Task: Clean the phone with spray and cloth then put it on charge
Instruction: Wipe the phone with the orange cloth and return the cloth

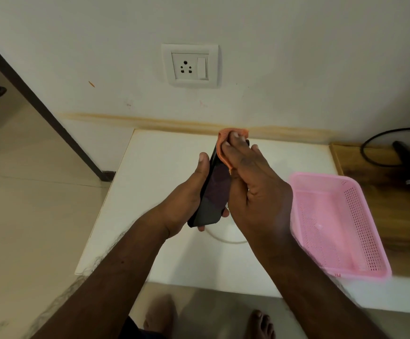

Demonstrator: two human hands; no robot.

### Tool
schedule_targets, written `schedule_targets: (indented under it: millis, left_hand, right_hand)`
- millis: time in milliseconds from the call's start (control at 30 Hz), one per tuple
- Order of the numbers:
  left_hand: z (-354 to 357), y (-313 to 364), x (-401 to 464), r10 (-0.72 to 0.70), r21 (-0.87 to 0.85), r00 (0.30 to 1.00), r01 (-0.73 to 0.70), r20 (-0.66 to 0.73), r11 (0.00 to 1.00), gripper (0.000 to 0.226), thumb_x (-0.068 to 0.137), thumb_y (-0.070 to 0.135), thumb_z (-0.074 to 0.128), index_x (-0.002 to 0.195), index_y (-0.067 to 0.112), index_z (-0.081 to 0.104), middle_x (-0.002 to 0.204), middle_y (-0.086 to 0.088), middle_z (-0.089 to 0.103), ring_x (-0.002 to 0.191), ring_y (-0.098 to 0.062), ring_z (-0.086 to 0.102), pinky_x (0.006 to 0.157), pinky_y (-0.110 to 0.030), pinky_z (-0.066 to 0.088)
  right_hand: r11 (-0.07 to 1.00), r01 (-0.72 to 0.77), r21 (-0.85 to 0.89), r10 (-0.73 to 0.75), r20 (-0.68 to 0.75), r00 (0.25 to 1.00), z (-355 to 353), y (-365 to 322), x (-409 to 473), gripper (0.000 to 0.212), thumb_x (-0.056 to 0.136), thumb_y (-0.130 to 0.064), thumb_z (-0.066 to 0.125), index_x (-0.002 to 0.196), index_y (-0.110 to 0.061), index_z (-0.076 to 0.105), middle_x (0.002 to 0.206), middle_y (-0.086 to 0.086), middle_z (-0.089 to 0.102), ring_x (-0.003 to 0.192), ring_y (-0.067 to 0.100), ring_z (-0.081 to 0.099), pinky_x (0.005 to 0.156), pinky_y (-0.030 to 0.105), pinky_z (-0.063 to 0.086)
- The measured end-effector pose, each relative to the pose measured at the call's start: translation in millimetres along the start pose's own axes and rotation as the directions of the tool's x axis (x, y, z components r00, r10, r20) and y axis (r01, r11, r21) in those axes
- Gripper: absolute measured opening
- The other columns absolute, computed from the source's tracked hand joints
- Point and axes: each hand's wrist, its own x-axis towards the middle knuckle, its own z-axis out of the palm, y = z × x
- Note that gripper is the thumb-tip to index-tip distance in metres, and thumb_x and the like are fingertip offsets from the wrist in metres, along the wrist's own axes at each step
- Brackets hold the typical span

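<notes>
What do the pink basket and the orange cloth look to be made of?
Pink basket: apparently moulded plastic, matte, with a perforated grid floor and walls. Orange cloth: soft fabric, possibly microfibre, bunching and folding under the right hand against the phone.

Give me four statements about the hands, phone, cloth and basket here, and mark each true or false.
1. The left hand holds the phone. True.
2. The right hand presses an orange cloth against the phone. True.
3. A charger is plugged into the wall socket. False: the socket is bare.
4. The pink basket holds a spray bottle. False: nothing shows in it, and no spray bottle is in view.
</notes>
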Motion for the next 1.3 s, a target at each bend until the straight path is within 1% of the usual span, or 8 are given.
schedule_targets:
  millis: [167,367,500,767,967,1100,1200,1300]
  left_hand:
    - [-0.6,-2.9,4.5,0.046,-0.201,0.991,-0.071,-0.127,0.977,0.054,0.101,0.062,0.021,0.107,0.051,0.073,0.108,0.018,0.076,0.102,-0.001,0.071,0.075,-0.014,0.056]
    - [-15.2,-3.3,7.9,-0.007,-0.462,0.975,-0.099,-0.224,0.881,0.074,0.095,0.071,0.02,0.105,0.028,0.08,0.12,-0.006,0.074,0.116,-0.026,0.067,0.099,-0.04,0.053]
    - [-20.6,-2.8,9.0,0.001,-0.601,0.972,-0.147,-0.236,0.786,0.081,0.096,0.073,0.021,0.129,0.014,0.066,0.126,-0.01,0.065,0.108,-0.03,0.065,0.094,-0.042,0.054]
    - [-30.9,-8.8,11.6,0.018,-0.692,0.968,-0.193,-0.251,0.696,0.094,0.09,0.081,0.019,0.137,0.009,0.056,0.117,-0.018,0.062,0.095,-0.039,0.068,0.09,-0.051,0.056]
    - [-35.6,-10.7,14.4,0.017,-0.735,0.957,-0.232,-0.288,0.637,0.092,0.089,0.083,0.02,0.112,0.012,0.074,0.103,-0.014,0.073,0.088,-0.035,0.073,0.089,-0.053,0.056]
    - [-33.4,-8.8,15.7,0.022,-0.737,0.934,-0.296,-0.357,0.608,0.086,0.093,0.078,0.023,0.119,0.011,0.07,0.111,-0.013,0.068,0.091,-0.033,0.069,0.084,-0.053,0.058]
    - [-35.6,-6.5,14.5,0.041,-0.682,0.926,-0.306,-0.375,0.664,0.087,0.094,0.077,0.017,0.12,0.013,0.068,0.108,-0.013,0.068,0.089,-0.034,0.069,0.08,-0.05,0.057]
    - [-36.9,-6.9,13.3,0.022,-0.624,0.936,-0.252,-0.351,0.74,0.092,0.09,0.082,0.012,0.119,0.016,0.069,0.104,-0.011,0.071,0.083,-0.031,0.069,0.058,-0.034,0.049]
  right_hand:
    - [0.997,0.057,0.052,-0.062,0.115,0.991,5.4,-11.2,-3.2,0.039,0.09,-0.007,0.044,0.121,0.0,0.067,0.129,0.012,0.063,0.126,0.012,0.05,0.107,0.038,0.043]
    - [0.992,-0.027,0.126,-0.026,0.404,0.914,6.1,-21.2,-10.8,0.042,0.093,-0.019,0.042,0.128,-0.013,0.065,0.136,0.003,0.06,0.13,0.02,0.052,0.105,0.043,0.046]
    - [0.994,-0.033,0.1,-0.022,0.503,0.864,6.7,-24.3,-12.2,0.038,0.092,-0.016,0.052,0.128,-0.015,0.065,0.134,0.003,0.061,0.128,0.026,0.053,0.103,0.048,0.047]
    - [0.994,-0.003,0.107,-0.061,0.594,0.802,3.0,-24.5,-13.6,0.037,0.09,-0.016,0.059,0.125,-0.015,0.068,0.133,0.001,0.061,0.128,0.024,0.053,0.106,0.039,0.041]
    - [0.993,0.024,0.12,-0.089,0.579,0.81,-0.2,-23.7,-14.1,0.033,0.087,-0.016,0.06,0.118,-0.014,0.072,0.126,0.003,0.066,0.121,0.025,0.059,0.103,0.043,0.046]
    - [0.985,0.016,0.17,-0.102,0.512,0.853,-3.2,-16.2,-15.2,0.029,0.09,-0.014,0.06,0.116,-0.012,0.073,0.121,0.002,0.07,0.114,0.021,0.065,0.094,0.044,0.054]
    - [0.91,-0.194,0.366,0.035,0.398,0.917,-4.9,-15.6,-13.5,0.026,0.092,-0.003,0.063,0.116,-0.009,0.072,0.118,0.0,0.071,0.113,0.012,0.065,0.096,0.033,0.053]
    - [0.7,-0.492,0.518,0.329,0.378,0.866,-11.4,-16.7,-2.5,0.026,0.091,-0.004,0.063,0.107,-0.021,0.075,0.103,-0.01,0.075,0.101,0.006,0.068,0.083,0.018,0.053]
